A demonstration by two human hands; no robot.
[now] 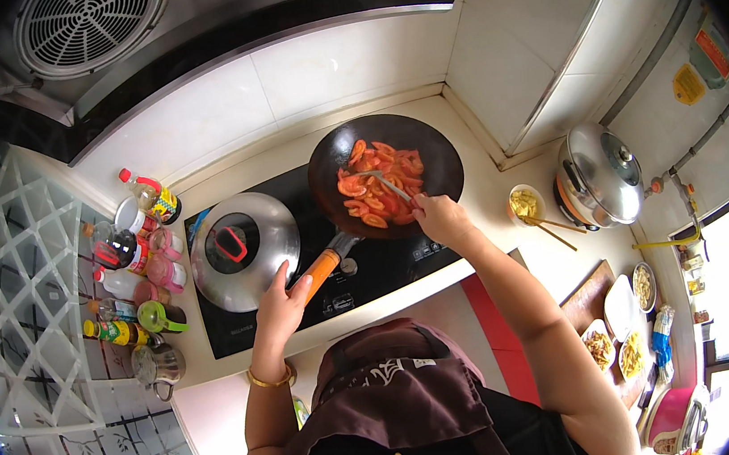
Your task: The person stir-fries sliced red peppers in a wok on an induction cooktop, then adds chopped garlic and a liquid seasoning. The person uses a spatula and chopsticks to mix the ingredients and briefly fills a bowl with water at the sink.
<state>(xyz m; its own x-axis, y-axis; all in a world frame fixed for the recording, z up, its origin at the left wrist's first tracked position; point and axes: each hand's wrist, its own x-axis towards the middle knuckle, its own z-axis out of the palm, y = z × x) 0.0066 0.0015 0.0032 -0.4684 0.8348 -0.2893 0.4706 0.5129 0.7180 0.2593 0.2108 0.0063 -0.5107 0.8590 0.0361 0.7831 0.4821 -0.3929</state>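
A dark wok [440, 151] stands on the black glass cooktop [383, 269], holding sliced tomatoes [392, 170]. My right hand [441, 217] grips the red end of a metal spatula [393, 187], whose blade lies among the tomatoes. My left hand [281, 308] is at the lower end of the wok's orange wooden handle [321, 274], with the thumb on top and the fingers partly hidden. Left of the handle, a domed metal lid [263, 225] with a red and black knob covers the left side of the cooktop.
Sauce bottles [156, 201] and seasoning jars [166, 270] line the left counter beside a metal pitcher [159, 365]. At right are a bowl with yellow food [526, 204] and chopsticks [558, 236], a lidded pot [601, 177], plates of cut food [632, 355] and a wooden board [591, 289]. The range hood [235, 40] hangs above.
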